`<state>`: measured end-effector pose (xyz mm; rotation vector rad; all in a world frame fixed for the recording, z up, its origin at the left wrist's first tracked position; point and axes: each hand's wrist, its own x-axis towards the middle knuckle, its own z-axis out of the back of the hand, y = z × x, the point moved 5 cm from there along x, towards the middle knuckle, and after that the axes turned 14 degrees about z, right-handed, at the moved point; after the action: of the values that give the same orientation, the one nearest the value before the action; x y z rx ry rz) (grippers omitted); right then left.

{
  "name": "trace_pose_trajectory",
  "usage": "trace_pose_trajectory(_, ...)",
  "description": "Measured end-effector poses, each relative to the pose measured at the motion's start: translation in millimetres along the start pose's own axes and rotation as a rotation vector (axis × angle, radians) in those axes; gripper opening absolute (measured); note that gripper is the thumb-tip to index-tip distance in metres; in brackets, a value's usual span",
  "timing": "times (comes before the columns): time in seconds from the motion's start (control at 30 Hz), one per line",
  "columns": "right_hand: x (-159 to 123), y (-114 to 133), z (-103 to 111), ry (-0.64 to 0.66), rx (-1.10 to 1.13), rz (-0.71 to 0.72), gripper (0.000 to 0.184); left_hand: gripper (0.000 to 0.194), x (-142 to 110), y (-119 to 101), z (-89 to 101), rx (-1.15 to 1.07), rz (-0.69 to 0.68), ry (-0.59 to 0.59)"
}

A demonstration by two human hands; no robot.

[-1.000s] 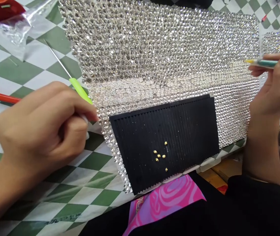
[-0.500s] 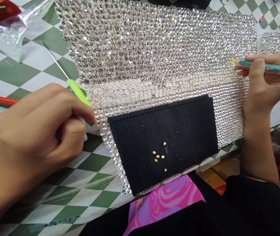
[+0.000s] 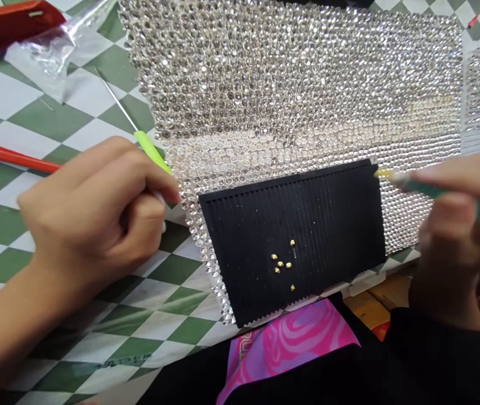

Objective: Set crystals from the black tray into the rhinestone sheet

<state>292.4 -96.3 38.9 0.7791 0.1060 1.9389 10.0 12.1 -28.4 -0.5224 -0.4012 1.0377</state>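
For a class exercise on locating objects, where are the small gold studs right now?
In the head view, the small gold studs sit in a loose cluster on the lower middle of the black ridged tray, which lies on the rhinestone sheet, to the right of the left hand.

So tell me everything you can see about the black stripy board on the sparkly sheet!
The black ribbed tray, plastic-looking, is a flat rectangle with fine parallel grooves and a zigzag near edge. It lies at a slant on the silver rhinestone sheet. Six small gold studs and pale specks sit on it. The left hand and right hand seem not to touch it.
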Motion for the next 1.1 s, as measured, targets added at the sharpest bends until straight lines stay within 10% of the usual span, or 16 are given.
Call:
trace_pose_trajectory(0.23,7.1,70.2,-42.9,0.251,0.446,0.058,0.019,0.020,-2.3,-8.5,-2.1,-0.004,-0.005,-0.079)
trace_pose_trajectory(1.1,11.2,59.2,-42.8,0.231,0.288,0.073,0.022,0.019,-3.4,-10.5,-1.5,0.002,-0.009,-0.075)
